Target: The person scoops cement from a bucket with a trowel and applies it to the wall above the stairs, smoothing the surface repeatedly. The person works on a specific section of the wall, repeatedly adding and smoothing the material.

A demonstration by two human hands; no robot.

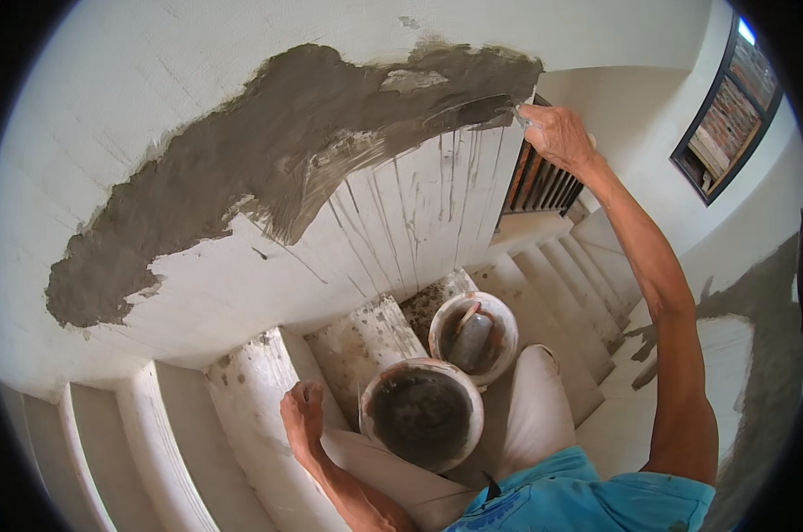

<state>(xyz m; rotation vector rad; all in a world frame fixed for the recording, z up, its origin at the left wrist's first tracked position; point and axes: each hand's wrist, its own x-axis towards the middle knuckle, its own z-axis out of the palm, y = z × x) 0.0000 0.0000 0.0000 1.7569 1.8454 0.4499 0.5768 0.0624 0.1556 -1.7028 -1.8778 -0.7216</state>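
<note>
Up at the right end of a grey mortar patch point(215, 168) on the white wall, my right hand point(557, 137) grips a small trowel point(519, 116). Its blade lies against the wet mortar, mostly hidden by the hand and the smear. My left hand point(302, 412) is curled into a fist low beside my knee, over the steps, with nothing showing in it. Between my legs stands a bucket of dark grey mortar point(421, 418). Just behind it, another bucket point(510, 332) holds murky water and a grey tool or bottle-like thing with a reddish end point(470, 339).
White stairs point(184, 434) run along the wall, splattered with mortar near the buckets. Grey drips streak the wall point(393, 230) below the patch. A railing point(543, 186) and a dark-framed window point(729, 106) are at the right. More grey mortar point(765, 355) coats the right wall.
</note>
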